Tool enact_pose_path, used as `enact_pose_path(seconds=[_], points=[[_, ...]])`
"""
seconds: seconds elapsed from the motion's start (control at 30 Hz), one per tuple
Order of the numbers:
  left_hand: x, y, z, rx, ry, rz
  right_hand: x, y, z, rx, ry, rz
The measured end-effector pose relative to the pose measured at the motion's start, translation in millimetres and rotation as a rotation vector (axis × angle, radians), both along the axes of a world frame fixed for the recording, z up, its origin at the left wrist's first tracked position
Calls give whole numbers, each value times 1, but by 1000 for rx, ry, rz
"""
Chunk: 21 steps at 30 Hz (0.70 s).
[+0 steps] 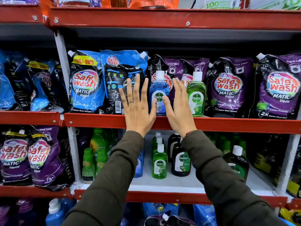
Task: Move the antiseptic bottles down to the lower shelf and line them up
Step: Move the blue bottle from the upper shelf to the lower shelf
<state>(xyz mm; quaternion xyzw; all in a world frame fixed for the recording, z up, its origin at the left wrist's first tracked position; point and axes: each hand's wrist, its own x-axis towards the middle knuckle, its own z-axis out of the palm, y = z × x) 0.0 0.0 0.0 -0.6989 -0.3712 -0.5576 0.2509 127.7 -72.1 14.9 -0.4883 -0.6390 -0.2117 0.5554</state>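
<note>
Blue bottle (pixel 158 93) upright at front edge of the middle shelf (pixel 97 120), white cap, label facing out, set before purple detergent pouches (pixel 228 85). Green bottle (pixel 196 95) upright just right of it, same shelf, same white cap.

Left hand (pixel 136 105) raised flat, back toward the camera, fingers spread and pointing up, ring on one finger. Its thumb lies against the blue bottle's lower left side. Grip wide open, nothing clasped.

Right hand (pixel 178 105) mirrors it, fingers straight and close together, angled up between the blue and green bottles. Its thumb touches the blue bottle's label from the right. Grip open too; fingers not curled round anything. The two hands bracket the blue bottle, wrists crossing the shelf's red edge. Both forearms in dark olive sleeves reach up from the near edge.

Lower shelf (pixel 171 185): a green bottle (pixel 159 162) and a dark bottle (pixel 181 160) upright side by side, another dark one (pixel 237 163) further right, a blue one partly hidden behind the left sleeve. More stand behind, blurred.

Blue detergent pouches (pixel 99 82) fill the middle shelf to the left.
</note>
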Motion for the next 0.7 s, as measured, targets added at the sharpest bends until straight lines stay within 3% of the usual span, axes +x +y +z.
enact_pose_path(seconds=[0.33,0.5,0.7], points=[[-23,26,-20,-123,-6,109,-4,24,19,-413,362,146],[-23,28,-21,-104,-8,110,5,32,22,-420,525,202],[-23,30,-22,-93,-7,109,6,33,20,-312,552,282]])
